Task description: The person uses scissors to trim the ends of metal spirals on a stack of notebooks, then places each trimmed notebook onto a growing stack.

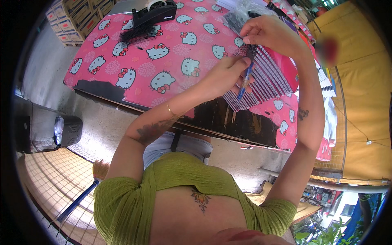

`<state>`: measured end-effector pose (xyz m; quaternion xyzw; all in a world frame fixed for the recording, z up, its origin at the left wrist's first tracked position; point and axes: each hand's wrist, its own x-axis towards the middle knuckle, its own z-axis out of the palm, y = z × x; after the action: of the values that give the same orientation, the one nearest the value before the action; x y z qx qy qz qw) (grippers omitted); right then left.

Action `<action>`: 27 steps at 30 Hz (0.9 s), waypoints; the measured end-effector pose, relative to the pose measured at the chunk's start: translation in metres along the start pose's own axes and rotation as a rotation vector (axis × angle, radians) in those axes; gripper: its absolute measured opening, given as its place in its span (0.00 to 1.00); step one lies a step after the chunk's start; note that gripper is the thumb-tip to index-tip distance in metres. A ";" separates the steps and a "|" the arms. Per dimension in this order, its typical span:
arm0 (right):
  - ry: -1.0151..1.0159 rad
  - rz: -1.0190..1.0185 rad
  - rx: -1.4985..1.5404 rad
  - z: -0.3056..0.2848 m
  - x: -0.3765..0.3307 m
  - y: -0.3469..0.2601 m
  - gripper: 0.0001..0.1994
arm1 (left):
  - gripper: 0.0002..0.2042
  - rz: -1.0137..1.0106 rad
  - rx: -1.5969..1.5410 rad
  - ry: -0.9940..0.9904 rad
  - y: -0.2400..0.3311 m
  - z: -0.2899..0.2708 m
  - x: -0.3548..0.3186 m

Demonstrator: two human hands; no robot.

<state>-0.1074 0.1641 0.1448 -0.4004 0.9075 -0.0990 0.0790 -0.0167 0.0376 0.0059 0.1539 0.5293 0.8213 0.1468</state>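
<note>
Pen (245, 81), blue, pinched in fingers of left hand (226, 73) over striped sheet (265, 77) at table's near edge. Right hand (269, 34) beyond it, closed on clear plastic bag (241, 16). Pink cat-print tablecloth (163, 53); black tape dispenser (153, 14) at far side.

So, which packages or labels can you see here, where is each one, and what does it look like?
Cartons: stacked at far left beyond the table, tan with blue and red printed labels.
Clear bag: at the table's far side above the right hand, crinkled plastic, dark contents.
Tape dispenser: far table edge, black, small pale label.
</note>
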 end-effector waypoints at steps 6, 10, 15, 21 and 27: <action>0.065 -0.078 -0.005 0.008 -0.001 0.014 0.10 | 0.22 0.062 -0.034 -0.013 -0.007 0.003 0.006; 0.067 -0.071 0.001 0.007 -0.003 0.011 0.09 | 0.23 0.003 -0.004 -0.012 -0.004 0.000 0.004; 0.037 -0.107 0.028 0.005 -0.001 0.010 0.09 | 0.23 0.010 0.031 -0.024 0.000 0.000 0.001; -0.025 -0.040 0.056 0.007 0.000 0.009 0.08 | 0.22 0.006 -0.004 -0.031 0.001 0.000 0.002; 0.188 -0.198 -0.057 0.013 -0.001 0.014 0.07 | 0.22 0.028 0.026 -0.070 -0.010 0.000 -0.002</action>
<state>-0.1141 0.1727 0.1291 -0.4792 0.8694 -0.1176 -0.0277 -0.0139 0.0406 -0.0033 0.1919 0.5321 0.8105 0.1517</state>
